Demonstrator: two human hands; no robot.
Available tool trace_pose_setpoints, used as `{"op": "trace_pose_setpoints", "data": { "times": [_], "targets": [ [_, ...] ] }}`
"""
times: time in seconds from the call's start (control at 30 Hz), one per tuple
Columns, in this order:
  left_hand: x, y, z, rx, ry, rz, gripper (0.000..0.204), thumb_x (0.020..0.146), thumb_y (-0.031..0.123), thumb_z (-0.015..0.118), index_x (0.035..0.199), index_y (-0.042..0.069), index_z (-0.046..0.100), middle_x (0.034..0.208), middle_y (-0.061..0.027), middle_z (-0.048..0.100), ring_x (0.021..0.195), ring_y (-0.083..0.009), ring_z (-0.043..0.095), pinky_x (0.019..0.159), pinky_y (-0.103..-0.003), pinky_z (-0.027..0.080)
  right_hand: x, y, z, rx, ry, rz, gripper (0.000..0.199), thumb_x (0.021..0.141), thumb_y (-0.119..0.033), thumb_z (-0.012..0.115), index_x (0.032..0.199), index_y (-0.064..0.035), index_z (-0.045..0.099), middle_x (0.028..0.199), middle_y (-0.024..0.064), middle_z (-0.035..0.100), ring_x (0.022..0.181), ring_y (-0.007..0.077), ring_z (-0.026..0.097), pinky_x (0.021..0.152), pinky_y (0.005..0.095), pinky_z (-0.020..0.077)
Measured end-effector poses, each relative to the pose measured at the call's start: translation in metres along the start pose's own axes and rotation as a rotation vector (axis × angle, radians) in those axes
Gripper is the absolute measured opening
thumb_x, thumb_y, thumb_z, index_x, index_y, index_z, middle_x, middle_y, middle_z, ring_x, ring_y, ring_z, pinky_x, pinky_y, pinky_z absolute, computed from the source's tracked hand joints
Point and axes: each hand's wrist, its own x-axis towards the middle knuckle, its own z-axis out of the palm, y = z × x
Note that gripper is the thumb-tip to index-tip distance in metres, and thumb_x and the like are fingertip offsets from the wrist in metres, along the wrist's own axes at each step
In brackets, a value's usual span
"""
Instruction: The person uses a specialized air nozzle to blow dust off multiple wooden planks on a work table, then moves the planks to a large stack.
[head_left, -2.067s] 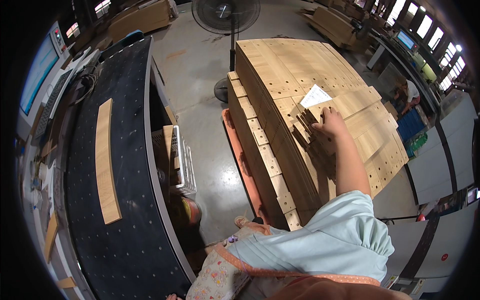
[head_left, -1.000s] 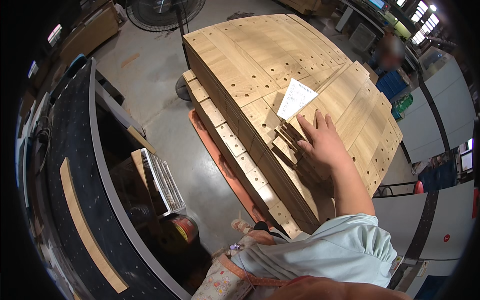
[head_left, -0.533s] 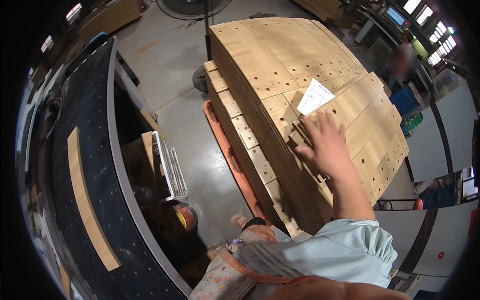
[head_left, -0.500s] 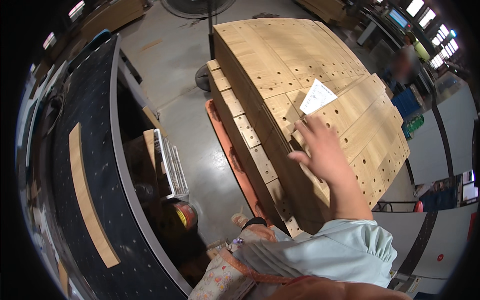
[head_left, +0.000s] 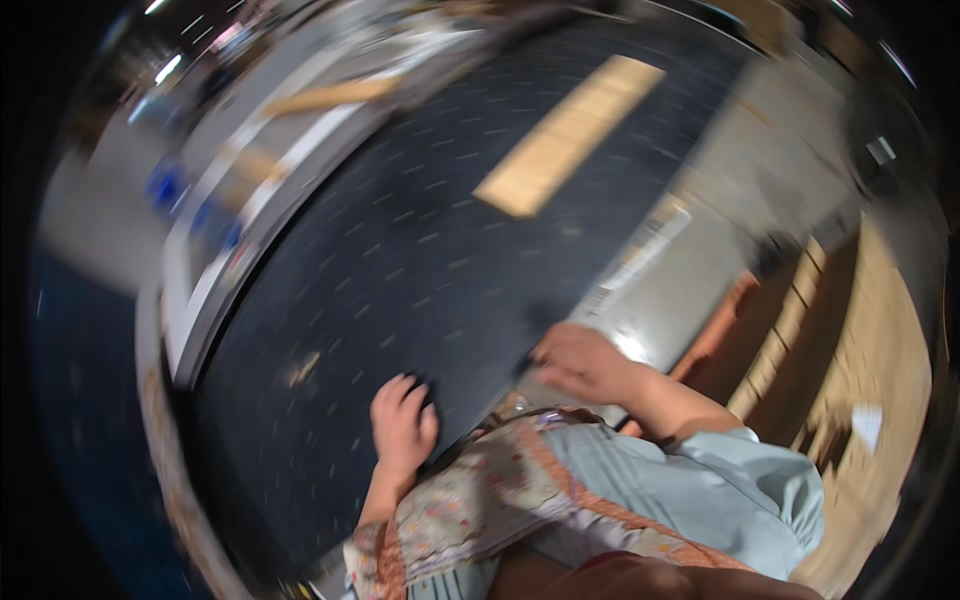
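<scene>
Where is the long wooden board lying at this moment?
In the head view, the wooden board lies at upper centre on the black perforated table, far beyond both hands.

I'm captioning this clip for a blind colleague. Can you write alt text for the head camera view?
Blurred by motion, a person's left hand rests on a dark perforated worktable and the right hand is at its edge. A long pale wooden board lies farther along the table, and stacked wooden panels stand to the right.
</scene>
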Motion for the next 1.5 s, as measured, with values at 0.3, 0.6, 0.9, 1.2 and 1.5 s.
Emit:
{"op": "trace_pose_setpoints", "data": {
  "times": [0.3, 0.6, 0.9, 1.2, 1.5],
  "targets": [
    [-0.136, -0.069, -0.088, 0.156, 0.332, -0.544, 0.027, 0.074, 0.007, 0.064, 0.1, 0.005, 0.059, 0.106, -0.0148, 0.056, 0.104, -0.0365, 0.052, 0.089, -0.044, 0.042, 0.043, 0.013, 0.12, -0.604, -0.179, 0.15, 0.041, 0.074, -0.016, 0.069, 0.111, -0.0051, 0.057, 0.121, 0.0156, 0.053, 0.12, 0.0366, 0.045, 0.101, 0.0511, 0.0324],
    [-0.094, -0.095, -0.067, -0.302, 0.073, -0.22, 0.018, 0.077, 0.01, 0.064, 0.095, 0.004, 0.064, 0.097, -0.0091, 0.062, 0.102, -0.028, 0.056, 0.087, -0.038, 0.045, 0.036, 0.026, 0.117, -0.649, 0.026, 0.168, 0.02, 0.082, -0.004, 0.059, 0.102, 0.0001, 0.058, 0.107, 0.0175, 0.058, 0.108, 0.0386, 0.052, 0.095, 0.0455, 0.04],
    [-0.109, -0.097, -0.086, -0.166, 0.215, -0.25, 0.007, 0.075, 0.005, 0.066, 0.073, 0.006, 0.059, 0.097, -0.0058, 0.062, 0.106, -0.0263, 0.055, 0.086, -0.038, 0.045, 0.034, 0.029, 0.119, -0.557, 0.096, 0.158, 0.013, 0.082, -0.003, 0.058, 0.095, -0.0009, 0.059, 0.098, 0.0141, 0.061, 0.102, 0.0349, 0.054, 0.094, 0.0424, 0.0411],
    [-0.339, -0.028, -0.107, 0.422, 1.124, -1.304, 0.014, 0.084, 0.008, 0.063, 0.091, 0.0, 0.055, 0.089, -0.0117, 0.054, 0.085, -0.027, 0.053, 0.08, -0.035, 0.043, 0.034, 0.027, 0.109, -0.399, -0.13, 0.099, 0.01, 0.085, -0.005, 0.056, 0.093, -0.0016, 0.059, 0.098, 0.0133, 0.06, 0.104, 0.0339, 0.053, 0.093, 0.0416, 0.0396],
    [-0.396, -0.071, -0.128, 0.412, 0.935, -1.518, 0.037, 0.086, 0.017, 0.062, 0.117, -0.001, 0.053, 0.109, -0.0174, 0.056, 0.103, -0.0343, 0.051, 0.094, -0.041, 0.039, 0.035, 0.031, 0.104, -0.296, -0.228, 0.022, 0.009, 0.085, -0.006, 0.056, 0.093, -0.0013, 0.059, 0.098, 0.0135, 0.06, 0.103, 0.0338, 0.053, 0.092, 0.0413, 0.0401]
  ]
}}
